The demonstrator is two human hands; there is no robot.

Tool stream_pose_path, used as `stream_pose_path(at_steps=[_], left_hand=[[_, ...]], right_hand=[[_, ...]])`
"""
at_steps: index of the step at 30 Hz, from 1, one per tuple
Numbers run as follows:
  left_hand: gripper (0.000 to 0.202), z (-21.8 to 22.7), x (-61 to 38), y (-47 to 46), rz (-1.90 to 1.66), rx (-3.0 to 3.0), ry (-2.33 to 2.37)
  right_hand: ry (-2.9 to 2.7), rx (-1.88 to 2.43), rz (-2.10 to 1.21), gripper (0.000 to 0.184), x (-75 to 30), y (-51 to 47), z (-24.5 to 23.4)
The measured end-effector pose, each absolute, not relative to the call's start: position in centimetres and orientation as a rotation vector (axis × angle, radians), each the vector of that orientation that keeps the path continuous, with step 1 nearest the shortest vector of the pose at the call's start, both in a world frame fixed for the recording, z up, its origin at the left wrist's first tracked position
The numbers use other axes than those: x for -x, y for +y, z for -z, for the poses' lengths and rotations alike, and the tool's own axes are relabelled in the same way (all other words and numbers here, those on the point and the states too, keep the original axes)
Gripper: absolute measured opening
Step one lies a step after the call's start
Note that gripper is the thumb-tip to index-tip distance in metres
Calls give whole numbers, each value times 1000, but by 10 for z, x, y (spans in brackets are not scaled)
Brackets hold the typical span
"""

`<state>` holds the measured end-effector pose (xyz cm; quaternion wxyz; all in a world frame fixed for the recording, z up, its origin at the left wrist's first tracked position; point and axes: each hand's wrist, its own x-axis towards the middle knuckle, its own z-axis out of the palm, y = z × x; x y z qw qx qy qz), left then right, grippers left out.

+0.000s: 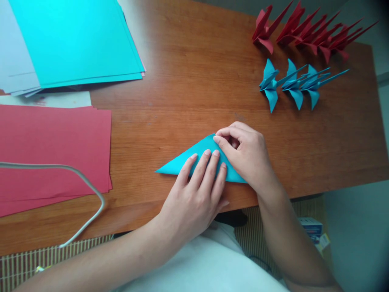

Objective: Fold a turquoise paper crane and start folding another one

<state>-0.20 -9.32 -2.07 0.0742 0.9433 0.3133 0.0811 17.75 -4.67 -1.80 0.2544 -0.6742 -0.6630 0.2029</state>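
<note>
— Where is the folded piece?

— The teal paper triangle (181, 163) lies flat on the wooden bench (188, 81), near the front edge and a little right of the middle. Its long point runs out to the left and its peak faces the far side.

— What is the left hand doing?

— The left hand (194, 196) rests palm down on the triangle's middle. Its fingers (203, 166) are stretched out, close together, and pressed flat on the paper.

— And the right hand?

— The right hand (246, 156) sits at the triangle's right half, covering that end. Its thumb and forefinger are curled in and pinch the paper just at the peak. The two hands touch each other there.

— What else is on the bench?

— At the far right, a row of red paper cranes (306, 31), and just nearer than them a shorter row of teal paper cranes (294, 84), both well apart from the hands. At the far left, a stack of teal sheets (75, 40) lying over pale sheets (15, 61). Nearer on the left, a stack of red sheets (51, 154), with a white cable (91, 184) curving across it.
</note>
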Motion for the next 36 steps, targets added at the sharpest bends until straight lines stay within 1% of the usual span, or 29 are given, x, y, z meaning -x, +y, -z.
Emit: stream_pose_path(at_steps=[6, 14, 16, 19, 25, 27, 29, 31, 33, 36], left_hand=[[65, 16, 1, -92, -184, -2869, 945], [66, 13, 0, -90, -153, -2883, 941], [67, 13, 0, -90, -153, -2879, 938], [69, 12, 0, -89, -175, -2871, 936], [67, 8, 2, -82, -177, -2815, 903], [63, 5, 5, -75, -182, -2769, 868], [49, 2, 9, -62, -207, -2708, 818], [35, 0, 14, -48, -231, -2634, 758], [31, 0, 18, -35, -232, -2575, 675], [34, 4, 20, -21, -238, -2498, 663]], right_hand=[[-1828, 1867, -467, 9, -175, -48, 19], [-1883, 1877, -453, 6, -176, -46, 18], [-1880, 1873, -450, 10, -176, -45, 17], [-1923, 1833, -480, 8, -177, -44, 15], [-2056, 1734, -602, 11, -187, -44, 9], [-2101, 1694, -642, 14, -191, -46, 6], [-2142, 1664, -667, 18, -194, -48, 4], [-2172, 1656, -677, 18, -195, -49, 1], [-2188, 1665, -687, 17, -194, -51, -2], [-2200, 1674, -715, 21, -194, -53, -7]])
